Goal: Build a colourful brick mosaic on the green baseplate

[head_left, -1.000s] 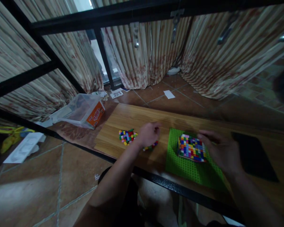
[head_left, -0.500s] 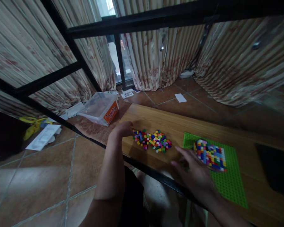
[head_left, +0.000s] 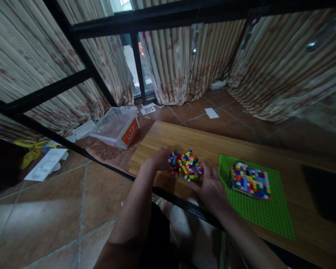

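Note:
A heap of small coloured building bricks (head_left: 188,166) lies on the wooden table between my two hands. My left hand (head_left: 160,159) rests at the heap's left edge, its fingers cupped against the bricks and partly hidden. From the right, my right hand (head_left: 210,186) touches the heap with thumb and fingers spread apart around its edge. Neither hand shows a brick in its grip. To the right, a block built of many coloured bricks (head_left: 250,181) stands on a green baseplate (head_left: 280,209).
A dark flat object (head_left: 323,194) lies at the table's right end. Beyond the left end, a clear plastic bin (head_left: 114,127) with an orange label sits on a mat. A black metal bar (head_left: 184,204) runs along the table's near edge. Papers (head_left: 212,113) lie on the tiled floor.
My right hand has moved left from beside the baseplate to the heap. My left hand has moved right, and the heap is more compact.

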Motion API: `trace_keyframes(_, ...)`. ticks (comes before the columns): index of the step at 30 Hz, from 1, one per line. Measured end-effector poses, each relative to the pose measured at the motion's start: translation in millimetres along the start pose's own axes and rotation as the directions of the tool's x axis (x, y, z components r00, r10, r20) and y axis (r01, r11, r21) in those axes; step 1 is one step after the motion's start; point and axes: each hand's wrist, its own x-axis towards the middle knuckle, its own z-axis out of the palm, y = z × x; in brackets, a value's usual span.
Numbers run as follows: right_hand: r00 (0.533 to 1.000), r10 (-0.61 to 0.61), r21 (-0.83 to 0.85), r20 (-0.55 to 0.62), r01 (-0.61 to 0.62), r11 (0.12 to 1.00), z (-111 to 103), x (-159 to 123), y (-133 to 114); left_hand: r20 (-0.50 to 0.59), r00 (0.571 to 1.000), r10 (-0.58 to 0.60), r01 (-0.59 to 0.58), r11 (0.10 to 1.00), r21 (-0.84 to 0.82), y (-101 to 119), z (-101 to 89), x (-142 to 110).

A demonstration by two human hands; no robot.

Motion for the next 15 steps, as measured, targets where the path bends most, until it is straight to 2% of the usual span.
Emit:
trace_keyframes(7, 0.999, -0.047, 0.05, 0.011, 0.047, 0.998, -2.4, 16.0, 8.9, -0.058, 0.99, 0.132, -0.135, 0.99, -0.041, 11.9, 14.7, 14.8)
trace_keyframes(11, 0.998, -0.008, 0.056, 0.066, 0.004, 0.998, -15.8, 21.0, 14.5, -0.077, 0.965, 0.25, -0.254, 0.966, -0.047, 15.4, 13.3, 18.5)
trace_keyframes(13, 0.999, -0.023, 0.035, 0.049, 0.021, 0.999, -25.2, 27.3, 13.4, -0.079, 0.965, 0.25, -0.254, 0.965, -0.057, 14.9, 8.5, 17.6)
trace_keyframes(15, 0.997, -0.079, 0.021, 0.003, 0.079, 0.997, -32.6, 38.7, 9.0, -0.091, 0.979, 0.185, -0.191, 0.98, -0.063, 13.7, 2.9, 15.9)
